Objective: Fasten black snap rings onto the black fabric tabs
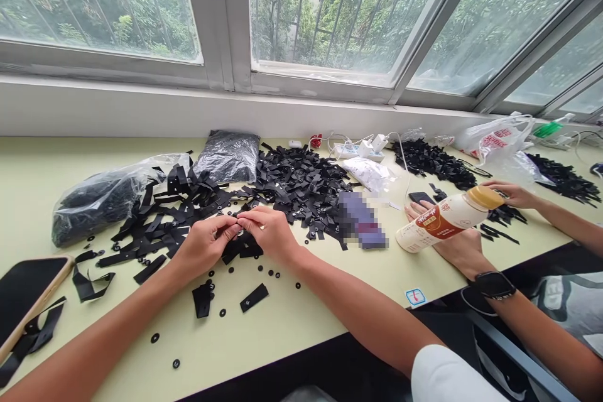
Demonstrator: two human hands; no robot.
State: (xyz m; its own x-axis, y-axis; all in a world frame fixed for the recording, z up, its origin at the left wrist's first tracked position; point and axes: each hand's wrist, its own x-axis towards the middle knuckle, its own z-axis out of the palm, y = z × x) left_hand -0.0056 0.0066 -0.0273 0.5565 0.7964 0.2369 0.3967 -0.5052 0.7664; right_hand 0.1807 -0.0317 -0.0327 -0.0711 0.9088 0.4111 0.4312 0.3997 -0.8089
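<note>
My left hand and my right hand meet over the table, thumbs and fingertips pinched together. Something small and dark shows between the fingertips, but the fingers mostly hide what it is. Black fabric strips lie in a large heap just beyond the hands, and more are under them. Nearer to me are a strip marked M, a short stack of strips and several small black rings, one of them lettered M.
Plastic bags of black pieces stand behind the heap. A phone lies at the left edge. To the right are a pixelated packet, a tilted bottle, a power strip and a co-worker's hands.
</note>
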